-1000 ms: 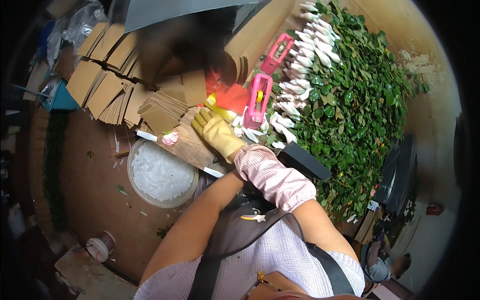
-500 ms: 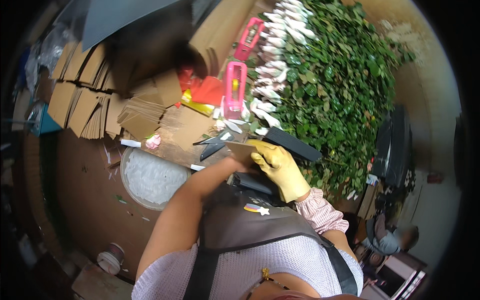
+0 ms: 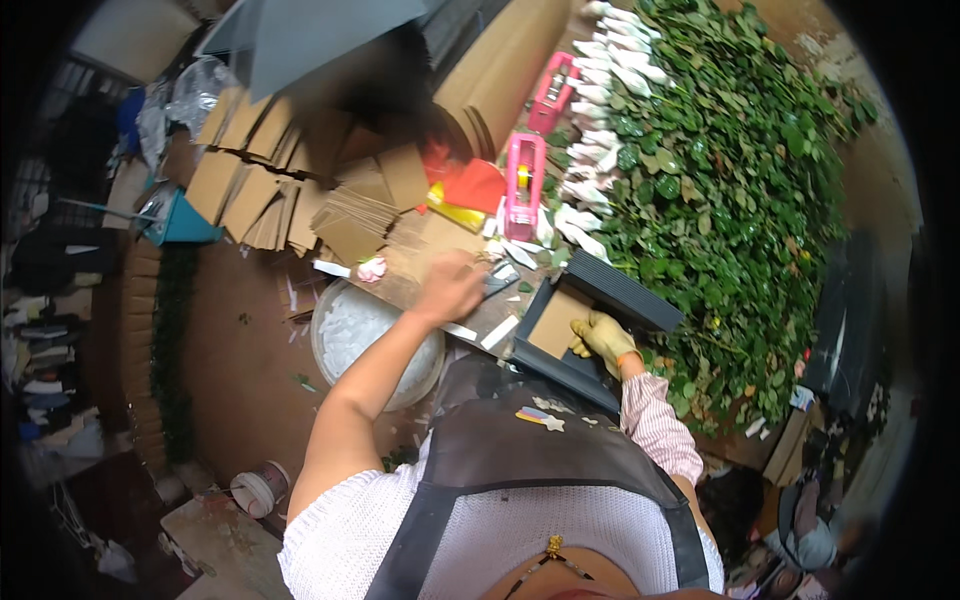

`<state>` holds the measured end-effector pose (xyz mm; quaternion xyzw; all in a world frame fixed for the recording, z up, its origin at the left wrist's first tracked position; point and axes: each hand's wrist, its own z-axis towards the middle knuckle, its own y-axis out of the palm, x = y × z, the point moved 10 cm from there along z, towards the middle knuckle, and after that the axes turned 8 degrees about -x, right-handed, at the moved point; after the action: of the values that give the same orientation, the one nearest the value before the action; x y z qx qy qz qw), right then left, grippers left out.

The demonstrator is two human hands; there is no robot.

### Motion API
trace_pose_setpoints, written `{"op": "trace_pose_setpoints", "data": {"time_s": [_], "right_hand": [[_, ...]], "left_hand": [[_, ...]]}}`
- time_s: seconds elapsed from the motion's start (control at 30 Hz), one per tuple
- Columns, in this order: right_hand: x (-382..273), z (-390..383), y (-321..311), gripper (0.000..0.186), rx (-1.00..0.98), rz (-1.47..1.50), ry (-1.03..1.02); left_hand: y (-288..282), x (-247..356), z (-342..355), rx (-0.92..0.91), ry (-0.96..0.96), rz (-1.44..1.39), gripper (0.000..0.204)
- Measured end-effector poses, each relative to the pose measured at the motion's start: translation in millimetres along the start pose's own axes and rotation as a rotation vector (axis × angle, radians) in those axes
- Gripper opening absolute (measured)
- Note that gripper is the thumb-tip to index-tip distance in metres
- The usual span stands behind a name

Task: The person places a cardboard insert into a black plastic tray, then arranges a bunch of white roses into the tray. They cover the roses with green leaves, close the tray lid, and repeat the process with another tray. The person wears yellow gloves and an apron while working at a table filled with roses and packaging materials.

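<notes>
My right hand (image 3: pixel 604 340), in a yellow glove, has its fingers curled at the edge of a brown cardboard sheet (image 3: pixel 560 320). That sheet lies inside a black ribbed box-like holder (image 3: pixel 625 290) at the table's near edge. Bare and smeared by motion, my left hand (image 3: pixel 450 288) is over the wooden table, right beside a black-handled cutting tool (image 3: pixel 500 280). Whether its fingers touch that tool I cannot tell. A pale pink rose head (image 3: pixel 372 269) sits to the left of this hand, next to a white strip (image 3: pixel 331 268).
Leafy stems (image 3: pixel 720 170) with white-wrapped ends pile up on the right. Pink tape dispensers (image 3: pixel 524 185) stand beside them. Folded cardboard stacks (image 3: pixel 245 205) fill the back left. Below the table edge is a round tub (image 3: pixel 335 385) of white material. A person (image 3: pixel 805 530) is at lower right.
The cardboard has gone from upright between both hands to lying in the black holder. My left hand has moved left and away, toward the cutting tool. The view has shifted too.
</notes>
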<state>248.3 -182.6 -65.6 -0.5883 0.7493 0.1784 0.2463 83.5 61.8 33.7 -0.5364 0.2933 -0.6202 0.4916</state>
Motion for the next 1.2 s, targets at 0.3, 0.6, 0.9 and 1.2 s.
{"op": "trace_pose_setpoints", "data": {"time_s": [0.3,0.6,0.9,1.2], "right_hand": [[-7.2,-9.5,-1.1,0.022,0.042,0.013,0.035],[1.9,-5.0,-4.4,0.022,0.097,-0.004,0.052],[-0.7,-7.2,-1.9,0.023,0.092,0.008,0.055],[2.8,-4.6,-4.3,0.022,0.099,0.003,0.038]], "left_hand": [[-69.4,-216.7,-173.2,0.648,-1.388,-0.418,0.135],[-71.4,-181.4,-110.6,0.996,-0.869,-0.477,0.134],[-79.9,-203.8,-131.1,1.096,-0.896,-0.469,0.141],[-56.4,-225.2,-94.5,0.747,-1.007,-0.747,0.104]]}}
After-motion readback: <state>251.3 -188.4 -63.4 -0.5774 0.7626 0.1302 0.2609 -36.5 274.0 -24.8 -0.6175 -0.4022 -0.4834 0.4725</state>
